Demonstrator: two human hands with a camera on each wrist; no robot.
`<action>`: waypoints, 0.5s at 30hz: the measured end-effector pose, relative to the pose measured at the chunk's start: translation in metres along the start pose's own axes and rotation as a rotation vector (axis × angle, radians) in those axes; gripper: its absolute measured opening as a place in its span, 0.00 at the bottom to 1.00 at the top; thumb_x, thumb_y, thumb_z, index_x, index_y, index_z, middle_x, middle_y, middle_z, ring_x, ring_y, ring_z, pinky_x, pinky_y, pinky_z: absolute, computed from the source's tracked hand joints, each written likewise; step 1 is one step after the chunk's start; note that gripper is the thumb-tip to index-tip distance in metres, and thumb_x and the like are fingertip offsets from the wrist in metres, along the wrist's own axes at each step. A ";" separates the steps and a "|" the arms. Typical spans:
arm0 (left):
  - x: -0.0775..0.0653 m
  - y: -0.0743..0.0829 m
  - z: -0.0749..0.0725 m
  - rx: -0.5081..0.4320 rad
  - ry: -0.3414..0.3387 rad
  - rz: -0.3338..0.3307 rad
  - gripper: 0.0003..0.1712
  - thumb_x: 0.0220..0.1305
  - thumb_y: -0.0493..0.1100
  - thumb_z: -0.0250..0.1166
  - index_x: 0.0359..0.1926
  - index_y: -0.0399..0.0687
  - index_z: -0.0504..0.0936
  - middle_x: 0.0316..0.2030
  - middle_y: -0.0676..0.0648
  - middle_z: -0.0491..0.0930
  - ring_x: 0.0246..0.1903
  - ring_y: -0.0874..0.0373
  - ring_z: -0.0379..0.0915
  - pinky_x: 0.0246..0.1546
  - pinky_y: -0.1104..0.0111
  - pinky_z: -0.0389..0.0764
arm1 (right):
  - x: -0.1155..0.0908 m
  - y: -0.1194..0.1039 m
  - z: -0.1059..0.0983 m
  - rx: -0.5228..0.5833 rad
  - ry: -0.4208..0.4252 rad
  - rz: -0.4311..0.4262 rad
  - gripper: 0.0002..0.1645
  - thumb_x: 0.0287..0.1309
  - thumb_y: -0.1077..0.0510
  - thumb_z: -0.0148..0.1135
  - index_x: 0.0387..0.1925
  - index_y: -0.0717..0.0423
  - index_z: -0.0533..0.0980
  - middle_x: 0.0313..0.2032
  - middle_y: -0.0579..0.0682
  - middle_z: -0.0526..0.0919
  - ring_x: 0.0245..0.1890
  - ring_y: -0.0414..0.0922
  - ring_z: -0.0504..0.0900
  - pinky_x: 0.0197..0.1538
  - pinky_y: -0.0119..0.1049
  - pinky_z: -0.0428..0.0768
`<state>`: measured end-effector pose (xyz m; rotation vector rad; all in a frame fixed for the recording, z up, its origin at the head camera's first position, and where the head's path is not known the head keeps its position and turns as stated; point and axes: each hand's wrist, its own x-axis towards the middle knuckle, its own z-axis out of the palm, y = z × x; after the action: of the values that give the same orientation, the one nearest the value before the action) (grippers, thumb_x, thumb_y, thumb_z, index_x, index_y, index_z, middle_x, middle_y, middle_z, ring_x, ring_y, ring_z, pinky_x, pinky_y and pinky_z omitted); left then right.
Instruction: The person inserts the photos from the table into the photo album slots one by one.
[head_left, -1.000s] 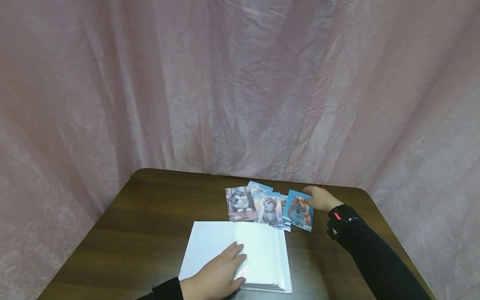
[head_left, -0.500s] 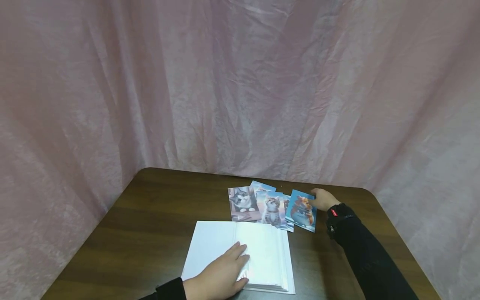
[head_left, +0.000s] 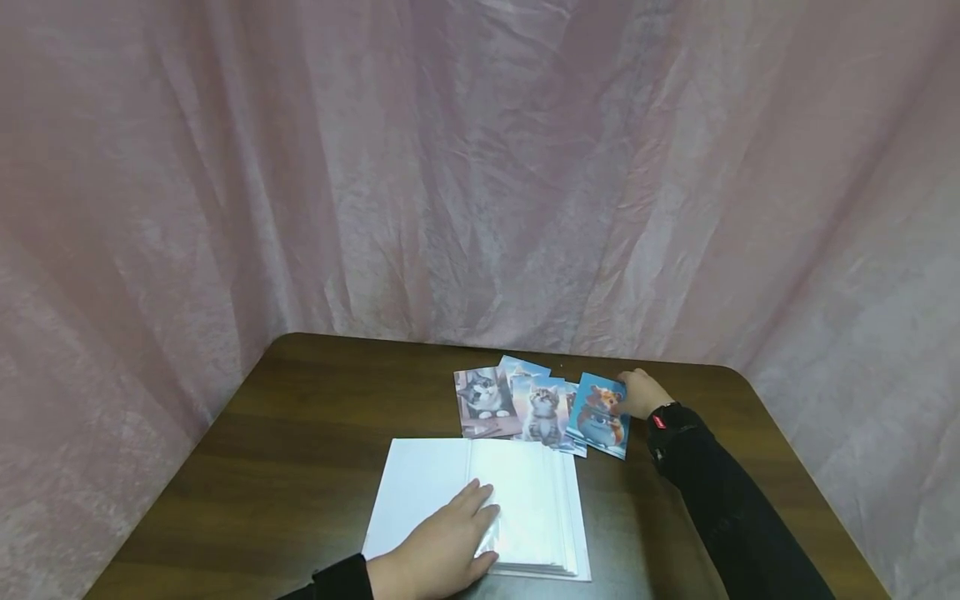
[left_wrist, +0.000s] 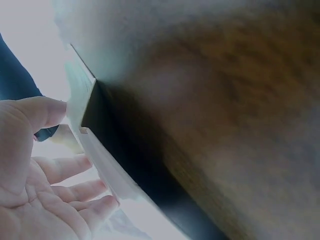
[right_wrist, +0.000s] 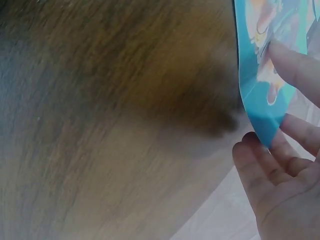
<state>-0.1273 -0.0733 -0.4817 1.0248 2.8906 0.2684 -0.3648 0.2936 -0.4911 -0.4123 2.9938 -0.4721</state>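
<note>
An open white photo album (head_left: 525, 500) lies near the front of the table. My left hand (head_left: 438, 542) rests on its inner pages with the fingers extended; the left wrist view shows the thumb and fingertips along the page edge (left_wrist: 107, 160). Beyond the album, at the right end of a group of picture cards, is a blue card with an orange hamster-like animal (head_left: 598, 415). My right hand (head_left: 643, 394) pinches the right side of this card. In the right wrist view, the thumb lies on the printed face (right_wrist: 260, 65), and the other fingers reach behind its corner.
Several overlapping cards lie left of the blue one, including a grey-and-white cat card (head_left: 483, 400) and a kitten card (head_left: 542, 408). They sit just behind the album's far edge. A pink curtain (head_left: 480, 167) hangs behind the brown wooden table (head_left: 315, 417).
The right hand shifts slightly at the blue card's edge, its thumb coming onto the picture. The left hand stays on the album. The cards keep about the same layout while the head view drifts a little.
</note>
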 end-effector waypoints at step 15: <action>0.001 0.001 -0.001 0.019 0.004 -0.002 0.34 0.67 0.57 0.64 0.64 0.40 0.76 0.68 0.38 0.68 0.71 0.43 0.60 0.66 0.55 0.69 | -0.005 0.000 0.002 0.062 0.180 -0.008 0.16 0.55 0.72 0.65 0.47 0.71 0.78 0.45 0.67 0.83 0.48 0.65 0.81 0.51 0.58 0.78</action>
<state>-0.1276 -0.0718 -0.4809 1.0261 2.9029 0.2439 -0.3602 0.2946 -0.4925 -0.3973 3.1401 -0.6329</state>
